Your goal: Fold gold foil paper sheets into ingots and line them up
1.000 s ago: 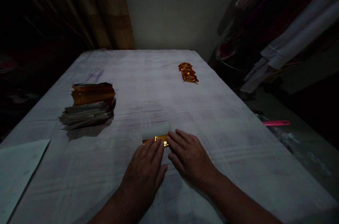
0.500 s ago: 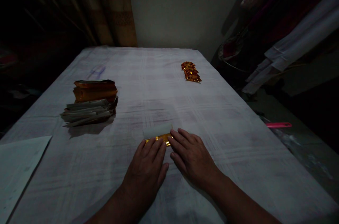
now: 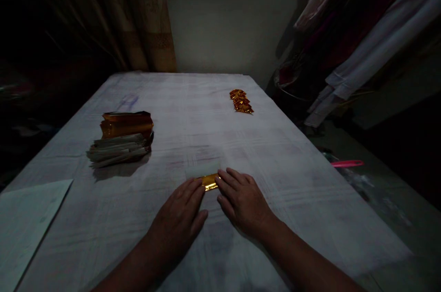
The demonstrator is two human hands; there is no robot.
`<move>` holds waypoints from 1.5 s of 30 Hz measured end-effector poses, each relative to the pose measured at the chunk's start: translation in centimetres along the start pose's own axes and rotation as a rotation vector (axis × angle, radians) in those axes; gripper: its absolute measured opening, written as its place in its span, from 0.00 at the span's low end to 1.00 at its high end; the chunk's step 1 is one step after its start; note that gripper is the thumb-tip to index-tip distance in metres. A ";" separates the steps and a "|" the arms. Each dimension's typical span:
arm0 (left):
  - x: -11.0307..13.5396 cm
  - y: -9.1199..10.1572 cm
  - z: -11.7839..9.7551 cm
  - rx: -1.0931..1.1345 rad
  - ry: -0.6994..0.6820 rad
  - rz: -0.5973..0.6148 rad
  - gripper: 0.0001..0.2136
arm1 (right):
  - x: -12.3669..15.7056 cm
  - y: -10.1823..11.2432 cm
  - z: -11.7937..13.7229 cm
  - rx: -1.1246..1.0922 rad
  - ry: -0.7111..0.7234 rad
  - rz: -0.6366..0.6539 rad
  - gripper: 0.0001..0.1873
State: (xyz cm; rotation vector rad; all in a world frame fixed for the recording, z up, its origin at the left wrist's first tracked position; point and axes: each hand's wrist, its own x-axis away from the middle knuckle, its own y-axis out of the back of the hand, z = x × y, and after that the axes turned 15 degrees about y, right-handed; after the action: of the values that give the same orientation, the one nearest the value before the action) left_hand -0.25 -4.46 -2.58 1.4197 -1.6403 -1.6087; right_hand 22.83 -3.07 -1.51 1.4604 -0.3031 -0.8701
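A sheet of gold foil paper (image 3: 210, 182) lies partly folded on the table, its pale back strip showing along the far side. My left hand (image 3: 179, 208) rests flat with its fingertips on the left end of the gold fold. On the right end lie the fingertips of my right hand (image 3: 243, 199), with that thumb held a little apart. Both hands have their fingers stretched out, and a stretch of shiny gold shows between them. The sheet's outer ends are partly hidden under my fingers.
A stack of gold-and-grey foil paper (image 3: 120, 149) stands at the left. Several folded gold pieces (image 3: 241, 101) lie in a row at the far right. A white sheet (image 3: 34, 218) covers the near left corner. Clothes (image 3: 361, 66) hang beyond the table's right edge.
My left hand has slid leftward along the fold, baring more gold between the hands. My right hand stays at the right end. The camera view has tipped up slightly.
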 end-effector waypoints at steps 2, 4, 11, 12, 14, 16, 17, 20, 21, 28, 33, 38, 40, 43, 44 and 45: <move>0.2 0.4 0.9 -0.020 -0.011 0.019 0.21 | 0.0 0.0 0.0 0.003 -0.007 0.014 0.21; 0.3 0.7 1.4 -0.056 -0.035 0.037 0.21 | 0.0 0.1 -0.1 0.005 -0.018 0.031 0.21; 0.0 0.4 1.4 -0.101 -0.039 0.050 0.21 | -0.5 0.3 1.3 -0.027 0.050 0.090 0.27; 0.0 0.4 1.3 -0.096 -0.037 0.055 0.21 | -0.6 0.3 1.7 -0.055 0.074 0.118 0.29; 0.0 0.4 1.3 -0.090 -0.034 0.068 0.21 | -0.8 0.3 2.4 -0.112 0.093 0.174 0.31; 0.0 0.4 1.4 -0.092 -0.031 0.078 0.21 | -0.8 0.4 2.6 -0.150 0.070 0.216 0.33; 0.0 0.4 1.5 -0.094 -0.030 0.083 0.21 | -0.7 0.5 2.6 -0.161 0.051 0.233 0.33; -0.1 0.7 1.9 -0.101 -0.031 0.091 0.21 | 0.0 1.0 1.7 -0.161 0.000 0.263 0.33; -0.1 0.8 2.0 -0.103 -0.032 0.093 0.21 | 0.3 1.2 1.4 -0.158 -0.014 0.267 0.33; -0.3 0.7 -1.2 -0.161 0.043 0.053 0.22 | 1.0 1.4 1.0 -0.163 -0.074 0.267 0.33; 0.0 -0.3 -4.6 -0.186 0.148 -0.017 0.24 | 0.9 1.2 1.2 -0.155 -0.074 0.260 0.32; 0.8 -0.6 -4.9 -0.177 0.107 -0.058 0.26 | 0.9 1.1 1.2 -0.169 -0.092 0.264 0.32; 0.8 -0.8 -4.6 -0.183 0.090 -0.056 0.26 | 0.9 1.0 1.2 -0.172 -0.093 0.263 0.32; 0.7 -1.2 -3.3 -0.184 0.076 -0.030 0.26 | 1.0 1.0 1.2 -0.168 -0.083 0.261 0.33; 0.7 -1.2 -2.7 -0.180 0.064 -0.018 0.26 | 1.0 1.0 1.2 -0.163 -0.079 0.259 0.33; 0.7 -1.2 -2.1 -0.178 0.054 -0.002 0.26 | 1.0 1.1 1.2 -0.158 -0.076 0.256 0.33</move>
State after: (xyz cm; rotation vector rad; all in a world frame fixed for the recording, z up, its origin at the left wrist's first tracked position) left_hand 1.66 -5.76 -3.40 1.3622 -1.4276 -1.6580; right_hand 23.10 -4.73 -0.69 1.2134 -0.4578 -0.7253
